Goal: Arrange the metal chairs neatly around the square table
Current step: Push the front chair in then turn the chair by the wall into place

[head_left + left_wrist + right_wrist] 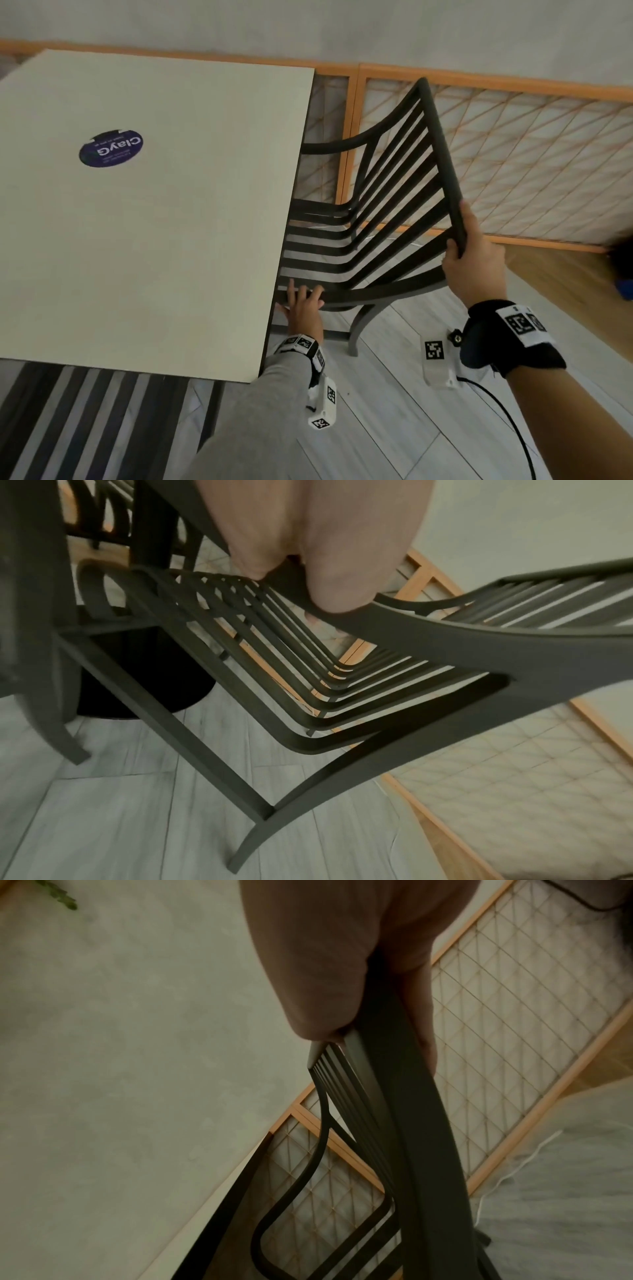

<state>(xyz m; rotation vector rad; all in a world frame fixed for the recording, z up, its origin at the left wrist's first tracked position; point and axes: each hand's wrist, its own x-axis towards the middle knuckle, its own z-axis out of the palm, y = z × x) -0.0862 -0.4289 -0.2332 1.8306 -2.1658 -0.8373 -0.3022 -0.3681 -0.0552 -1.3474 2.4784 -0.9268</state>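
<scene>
Dark metal chair (383, 212) w/ slatted seat and back sits at the right side of the square table (154, 212), seat front tucked under the tabletop edge, backrest leaning out away from it. Person has both hands on it. Right hand (474, 260) is up at the near end of the top rail, fingers wrapped round the bar, thumb on the table-facing side; in the right wrist view the rail runs straight out from a closed grip (342, 974), fingers curled tight, no gap showing. Left hand (305, 305) is lower, at the near side rail of the seat, right by the table edge; fingers bent over the rail from above, thumb (346, 561) pressing on the armrest-like curve in the left wrist view, other fingertips partly visible beneath the bar. So a firm hold there too, not an open palm. Chair's near rear leg (358, 329) touches the pale plank floor (394, 428); can't tell whether the front legs are down, they're hidden under the table. A blue round sticker (110, 148) lies on the tabletop, well apart from the hands. Behind the chair an orange-framed lattice screen (513, 154) stands along the wall. Slats of a second chair (85, 421) show at the near table side. Both wrists carry strapped cams w/ marker tags.
</scene>
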